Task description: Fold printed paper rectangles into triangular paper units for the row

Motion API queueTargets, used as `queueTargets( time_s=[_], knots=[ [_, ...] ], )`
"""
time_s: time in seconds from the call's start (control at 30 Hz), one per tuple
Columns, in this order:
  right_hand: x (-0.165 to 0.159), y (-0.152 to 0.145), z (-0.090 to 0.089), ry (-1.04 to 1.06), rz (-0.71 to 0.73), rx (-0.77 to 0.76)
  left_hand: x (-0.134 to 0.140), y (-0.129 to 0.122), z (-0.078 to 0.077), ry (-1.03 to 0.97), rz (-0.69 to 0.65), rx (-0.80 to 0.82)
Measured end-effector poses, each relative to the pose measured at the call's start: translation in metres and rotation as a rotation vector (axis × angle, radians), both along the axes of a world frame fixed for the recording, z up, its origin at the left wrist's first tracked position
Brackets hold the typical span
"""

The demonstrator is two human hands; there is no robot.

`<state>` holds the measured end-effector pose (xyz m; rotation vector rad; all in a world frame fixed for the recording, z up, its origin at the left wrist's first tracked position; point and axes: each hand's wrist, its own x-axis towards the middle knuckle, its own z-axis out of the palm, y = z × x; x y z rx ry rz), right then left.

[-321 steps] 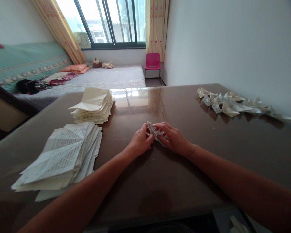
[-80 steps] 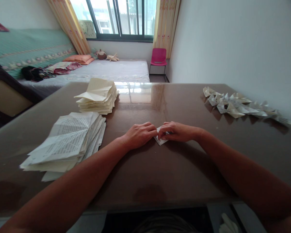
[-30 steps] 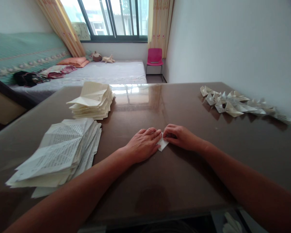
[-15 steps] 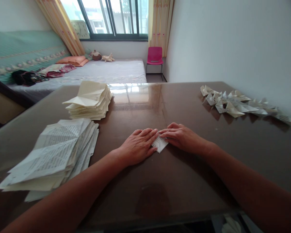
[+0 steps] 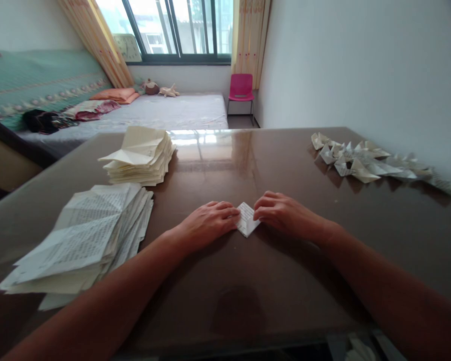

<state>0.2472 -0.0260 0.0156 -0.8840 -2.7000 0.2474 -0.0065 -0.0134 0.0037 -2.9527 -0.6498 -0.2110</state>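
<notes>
The left forearm [image 5: 131, 288] and right forearm [image 5: 372, 281] are bare across their visible length (wrists [image 5: 175, 240] included), tapering toward the left hand [image 5: 210, 220] and right hand [image 5: 281, 213], both likewise bare.

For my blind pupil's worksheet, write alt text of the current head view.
A left hand and right hand touch opposite sides of a small folded paper on a brown table. A white stack and a yellowish stack of paper lie left, folded shapes right; a bed and pink chair stand beyond.

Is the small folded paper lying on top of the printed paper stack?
No, the folded paper lies on the brown table between the left hand and the right hand.
</notes>
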Motion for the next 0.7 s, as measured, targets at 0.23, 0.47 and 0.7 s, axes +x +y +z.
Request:
queueTargets(
  time_s=[0.23, 0.47, 0.7],
  knots=[
    [-0.0034, -0.0043, -0.0022, 0.005, 0.028, -0.079, -0.0030, 0.0024, 0.0040, 0.034, -0.079, 0.036],
    [-0.0046, -0.0042, -0.0035, -0.008, -0.004, -0.065, -0.0016, 0.0031, -0.0012, -0.029, -0.062, 0.086],
    [-0.0067, -0.0044, -0.0047, 0.017, -0.038, -0.045, 0.0002, 0.0007, -0.0042, -0.104, 0.039, 0.001]
  ],
)
